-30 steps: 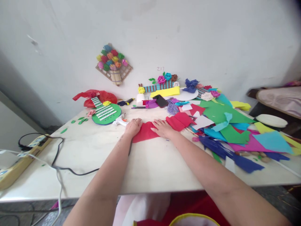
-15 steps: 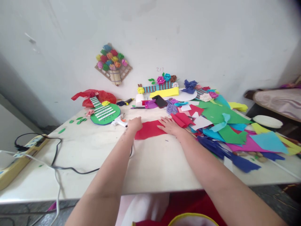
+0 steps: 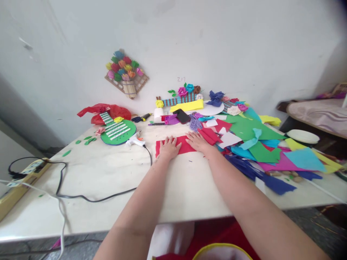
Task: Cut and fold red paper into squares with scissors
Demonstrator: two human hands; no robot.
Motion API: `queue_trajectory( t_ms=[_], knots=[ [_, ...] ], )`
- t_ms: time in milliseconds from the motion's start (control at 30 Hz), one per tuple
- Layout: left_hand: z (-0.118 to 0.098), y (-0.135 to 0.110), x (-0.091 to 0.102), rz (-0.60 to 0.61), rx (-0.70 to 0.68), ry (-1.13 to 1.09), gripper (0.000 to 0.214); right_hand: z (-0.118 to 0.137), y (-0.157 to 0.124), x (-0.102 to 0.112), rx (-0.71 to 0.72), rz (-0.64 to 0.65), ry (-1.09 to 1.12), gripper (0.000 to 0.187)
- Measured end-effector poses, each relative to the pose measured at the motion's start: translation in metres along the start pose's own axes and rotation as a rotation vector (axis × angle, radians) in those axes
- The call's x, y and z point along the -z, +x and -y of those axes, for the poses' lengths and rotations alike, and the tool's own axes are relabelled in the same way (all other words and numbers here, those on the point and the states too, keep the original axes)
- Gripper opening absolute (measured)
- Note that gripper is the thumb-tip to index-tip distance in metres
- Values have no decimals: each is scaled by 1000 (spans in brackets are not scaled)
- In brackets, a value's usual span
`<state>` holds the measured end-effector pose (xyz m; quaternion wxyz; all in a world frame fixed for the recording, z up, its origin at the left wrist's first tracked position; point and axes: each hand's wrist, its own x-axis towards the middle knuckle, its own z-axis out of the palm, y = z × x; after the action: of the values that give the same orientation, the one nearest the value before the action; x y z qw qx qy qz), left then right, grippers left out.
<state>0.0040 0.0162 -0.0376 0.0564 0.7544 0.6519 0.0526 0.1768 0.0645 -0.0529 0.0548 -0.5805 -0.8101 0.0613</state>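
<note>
A strip of red crepe paper (image 3: 185, 145) lies flat on the white table in front of me. My left hand (image 3: 169, 148) rests palm down on its left part, fingers spread. Over its right end lies my right hand (image 3: 198, 142), also flat with fingers apart. Just beyond the right fingertips is a folded piece of red paper (image 3: 210, 136). To the left of the strip, a white glue gun (image 3: 135, 140) lies on its side with its black cord trailing toward me.
A green guitar-shaped craft (image 3: 119, 130) lies at the left back, near scattered green paper leaves (image 3: 66, 153). Coloured paper scraps (image 3: 262, 151) cover the right side. A black phone (image 3: 182, 116) lies at the back. A power strip (image 3: 25, 180) sits at the left edge.
My left hand has moved right from the strip's left edge onto the paper, and its fingers have opened out flat. My right hand stays at the right end.
</note>
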Motion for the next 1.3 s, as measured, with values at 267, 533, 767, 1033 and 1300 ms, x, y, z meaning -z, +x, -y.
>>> queue_trajectory(
  t_ms=[267, 533, 767, 1033, 1300],
  knots=[
    [3, 8, -4, -40, 34, -24, 63, -9, 2, 3, -62, -20, -27, 62],
    [16, 0, 6, -115, 237, -29, 56, -18, 4, 4, -84, -37, -42, 61],
    [23, 1, 24, -337, 360, -176, 39, -15, 5, 6, 7, -106, -36, 58],
    [32, -8, 39, -331, 517, -159, 30, 5, -7, 18, 156, -213, 43, 51],
    [39, -2, 38, -212, 548, -184, 45, 29, -11, 10, 270, 46, 30, 70]
  ],
)
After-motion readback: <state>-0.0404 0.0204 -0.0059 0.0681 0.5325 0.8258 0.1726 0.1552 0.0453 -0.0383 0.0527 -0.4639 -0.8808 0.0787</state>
